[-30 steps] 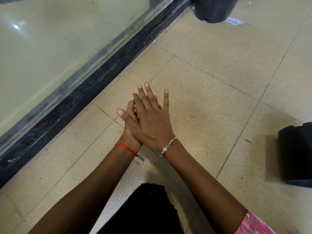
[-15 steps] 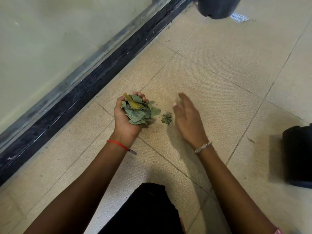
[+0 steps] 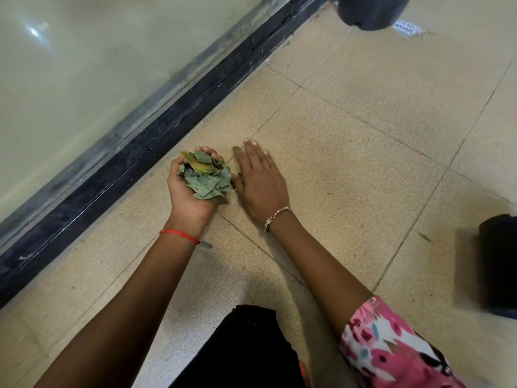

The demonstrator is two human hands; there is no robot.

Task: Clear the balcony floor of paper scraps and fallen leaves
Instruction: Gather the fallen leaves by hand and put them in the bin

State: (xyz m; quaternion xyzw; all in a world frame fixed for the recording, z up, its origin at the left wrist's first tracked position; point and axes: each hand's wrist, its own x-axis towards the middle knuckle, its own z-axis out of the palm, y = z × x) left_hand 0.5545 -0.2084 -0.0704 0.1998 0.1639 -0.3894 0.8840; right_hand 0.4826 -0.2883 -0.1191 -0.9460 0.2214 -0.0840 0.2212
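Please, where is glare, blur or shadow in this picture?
Head view: a glare spot shines on the glossy wall, upper left; the leaves in the left hand look sharp; the right hand is blurred at its fingertips; a soft shadow lies beside the black object.

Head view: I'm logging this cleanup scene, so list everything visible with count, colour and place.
leaves: one handful, green and yellowish, in left palm
paper scrap: one, white, floor top right
container: one, black, top edge
object: one, black, right edge
floor tiles: several, beige, throughout
base rail: one, black, diagonal left
thread bracelet: one, red, left wrist
chain bracelet: one, silver, right wrist
sleeve: one, pink patterned, right arm
left hand: one, cupped round leaves
right hand: one, flat, beside leaves
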